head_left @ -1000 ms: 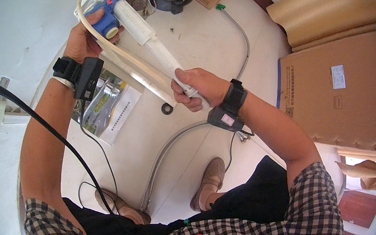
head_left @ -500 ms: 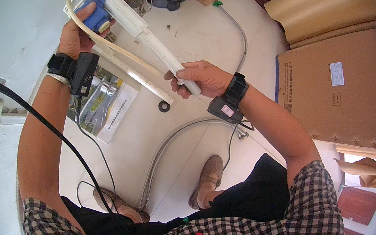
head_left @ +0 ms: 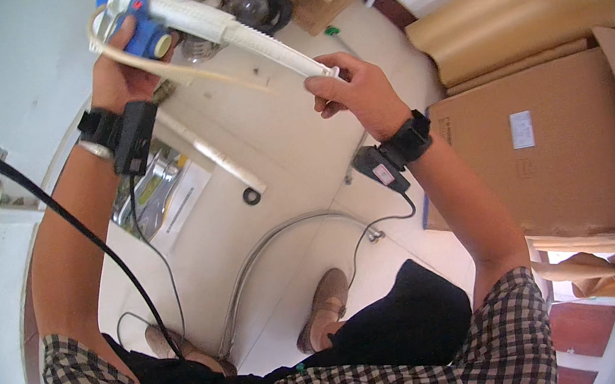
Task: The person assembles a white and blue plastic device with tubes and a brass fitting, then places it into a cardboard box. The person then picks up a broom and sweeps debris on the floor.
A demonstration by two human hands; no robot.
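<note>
Pale tiled floor (head_left: 302, 160) stretches under the person, with a black rubber ring (head_left: 251, 196) lying on it; a large cardboard box (head_left: 534, 148) stands well to the right of that ring. Just beside the ring is the near end of a white pipe (head_left: 213, 155), and a grey braided hose (head_left: 253, 253) curves on its near side.

Raised beyond the ring, a toilet fill valve (head_left: 238, 36) hangs in both hands, its blue head to the ring's left and its white stem slanting down to the right. Left hand (head_left: 121, 73) grips the blue head from below, thumb across the near face, fingertips showing on the far side; that forearm reaches well forward, elbow slightly bent. Right hand (head_left: 355, 88) — beyond the ring and to its right — pinches the stem's lower end between thumb and fingers, its forearm angled inward from the right.

Half a second ago the stem pointed more steeply toward the person, its tip near the ring and poking out past the right hand's grip. Now the stem lies flatter, the right hand has moved farther out and right of the ring, and its hold sits near the tip — the left hand's grip looks much the same.
</note>
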